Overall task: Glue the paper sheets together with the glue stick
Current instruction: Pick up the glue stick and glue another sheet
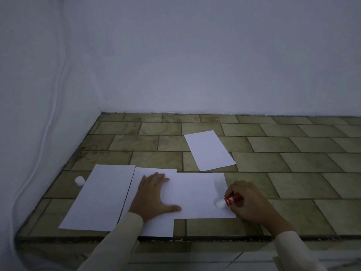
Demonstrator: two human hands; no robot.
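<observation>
Glue stick (pixel 230 200) sits in the right hand (pixel 248 200), fingers curled around it, white tip on the right sheet (pixel 197 194) near its right edge. Left hand (pixel 154 194) presses flat on the overlapping sheets, fingers straight. Cap (pixel 79 180) lies at left.

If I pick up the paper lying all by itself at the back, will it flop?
Probably. The lone sheet looks thin and lies flat, so it would likely droop from one edge. Nothing weighs it down, so a push should slide it easily over the tiled counter.
</observation>
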